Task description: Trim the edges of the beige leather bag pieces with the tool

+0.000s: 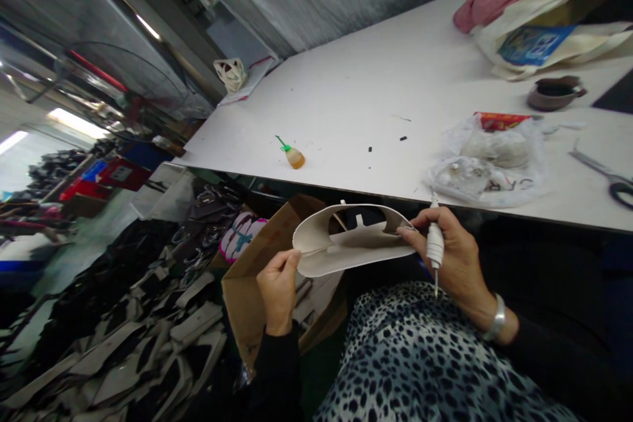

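Note:
Between my hands is a beige, curved piece [346, 254] that looks like leather, with a cut-out opening and a small tab inside. My left hand [278, 290] pinches its left end between thumb and fingers. At the right end, my right hand [452, 254] grips the edge with thumb and fingertips. That same hand also holds a white-handled tool [435, 244] with a thin metal tip pointing down; its exact kind is unclear. The piece hangs just in front of the table edge, above my lap.
On the white table [346, 105] stand a small oil bottle [295, 157] with a green spout, a plastic bag [489, 161], scissors [606, 175] and a brown ring-shaped piece [554, 92]. Below left are a cardboard box [242, 297] and a heap of beige pieces [148, 349].

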`<state>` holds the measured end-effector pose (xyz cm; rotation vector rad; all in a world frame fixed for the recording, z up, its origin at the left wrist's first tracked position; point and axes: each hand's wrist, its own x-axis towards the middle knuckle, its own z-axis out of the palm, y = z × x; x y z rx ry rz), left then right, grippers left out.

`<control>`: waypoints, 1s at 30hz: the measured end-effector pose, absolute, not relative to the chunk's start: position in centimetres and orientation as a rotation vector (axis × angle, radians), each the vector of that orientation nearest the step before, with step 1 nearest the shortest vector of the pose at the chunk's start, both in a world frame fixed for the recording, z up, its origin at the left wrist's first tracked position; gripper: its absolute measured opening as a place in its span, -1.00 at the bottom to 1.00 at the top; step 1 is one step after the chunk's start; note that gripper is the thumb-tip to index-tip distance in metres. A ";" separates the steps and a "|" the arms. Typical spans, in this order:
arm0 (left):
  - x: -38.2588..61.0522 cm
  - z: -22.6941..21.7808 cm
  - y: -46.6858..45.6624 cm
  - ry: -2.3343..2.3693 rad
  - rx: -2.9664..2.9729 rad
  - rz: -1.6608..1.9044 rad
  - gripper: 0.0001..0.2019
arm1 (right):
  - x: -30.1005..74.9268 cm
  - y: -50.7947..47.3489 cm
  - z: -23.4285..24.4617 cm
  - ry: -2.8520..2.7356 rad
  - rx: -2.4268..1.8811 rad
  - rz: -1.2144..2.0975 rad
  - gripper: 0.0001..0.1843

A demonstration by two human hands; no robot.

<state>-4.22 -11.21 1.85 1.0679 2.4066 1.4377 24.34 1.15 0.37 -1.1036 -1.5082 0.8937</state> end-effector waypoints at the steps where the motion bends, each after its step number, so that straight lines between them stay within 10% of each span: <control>1: -4.2 2.1 -11.4 2.394 1.114 1.405 -0.78 | 24.3 1.2 0.4 -1.506 -1.108 0.891 -0.76; 13: -3.7 4.7 -13.4 2.197 1.598 0.896 -0.79 | 24.0 0.6 0.1 -1.539 -1.073 0.896 -0.79; 30: 0.6 0.1 -11.8 2.456 1.105 1.299 -0.65 | 24.1 -0.1 -0.2 -1.548 -0.999 0.952 -0.79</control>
